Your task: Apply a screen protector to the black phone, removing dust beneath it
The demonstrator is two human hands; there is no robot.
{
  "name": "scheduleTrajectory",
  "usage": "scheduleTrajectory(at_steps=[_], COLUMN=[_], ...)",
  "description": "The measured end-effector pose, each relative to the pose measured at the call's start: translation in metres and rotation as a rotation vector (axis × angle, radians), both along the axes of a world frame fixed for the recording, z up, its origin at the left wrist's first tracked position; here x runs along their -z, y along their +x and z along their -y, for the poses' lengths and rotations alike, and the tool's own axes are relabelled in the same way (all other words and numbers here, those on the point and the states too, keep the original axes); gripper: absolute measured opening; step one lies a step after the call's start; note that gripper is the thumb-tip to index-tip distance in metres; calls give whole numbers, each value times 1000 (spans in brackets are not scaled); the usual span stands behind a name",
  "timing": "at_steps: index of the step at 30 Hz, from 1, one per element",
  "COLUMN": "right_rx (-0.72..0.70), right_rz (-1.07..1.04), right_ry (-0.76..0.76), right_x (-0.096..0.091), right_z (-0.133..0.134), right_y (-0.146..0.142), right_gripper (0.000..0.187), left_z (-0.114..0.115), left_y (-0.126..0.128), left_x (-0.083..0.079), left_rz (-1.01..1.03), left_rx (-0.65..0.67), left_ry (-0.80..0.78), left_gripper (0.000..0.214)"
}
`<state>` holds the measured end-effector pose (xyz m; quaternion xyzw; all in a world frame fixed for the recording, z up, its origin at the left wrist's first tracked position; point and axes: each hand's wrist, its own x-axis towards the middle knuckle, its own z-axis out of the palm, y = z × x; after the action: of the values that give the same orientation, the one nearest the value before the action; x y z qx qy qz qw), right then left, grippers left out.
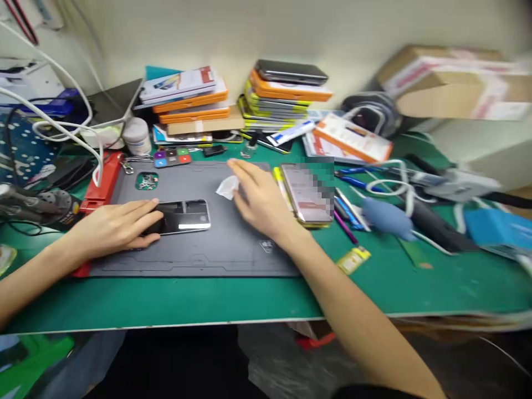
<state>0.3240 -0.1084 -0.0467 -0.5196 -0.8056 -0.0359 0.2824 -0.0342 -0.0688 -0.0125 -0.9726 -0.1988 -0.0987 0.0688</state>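
A smartphone [187,216] with a glossy dark screen lies flat on the grey work mat [199,263]. My left hand [114,226] grips its left end, fingers over the top edge and thumb along the lower one. Above and right of the phone, my right hand [264,199] pinches a small white piece of thin material [226,188], perhaps a wipe; part of it is hidden behind the fingers. Just right of that hand, a second phone [307,194] rests on a yellow-edged box, its screen partly pixelated.
Stacked orange and yellow boxes [191,105] stand along the wall. A red holder [103,180] borders the mat's left side. Pliers [359,180], pens [349,210] and a blue air blower [386,217] lie to the right. A small glass bottle [249,147] stands behind the mat.
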Motion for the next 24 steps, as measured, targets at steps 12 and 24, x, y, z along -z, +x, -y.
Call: scheduleTrajectory(at_steps=[12,24], right_rx=[-383,-405], right_rz=[191,223], right_ry=[-10,56], right_x=[0,-1], right_z=[13,22], right_y=[-21,-23], right_gripper=[35,33], left_z=[11,12], left_y=[-12,-8], left_x=[10,18], left_rz=[-72,-146], left_rx=[-74,-53], left_ry=[-58,34], left_gripper=[48,46])
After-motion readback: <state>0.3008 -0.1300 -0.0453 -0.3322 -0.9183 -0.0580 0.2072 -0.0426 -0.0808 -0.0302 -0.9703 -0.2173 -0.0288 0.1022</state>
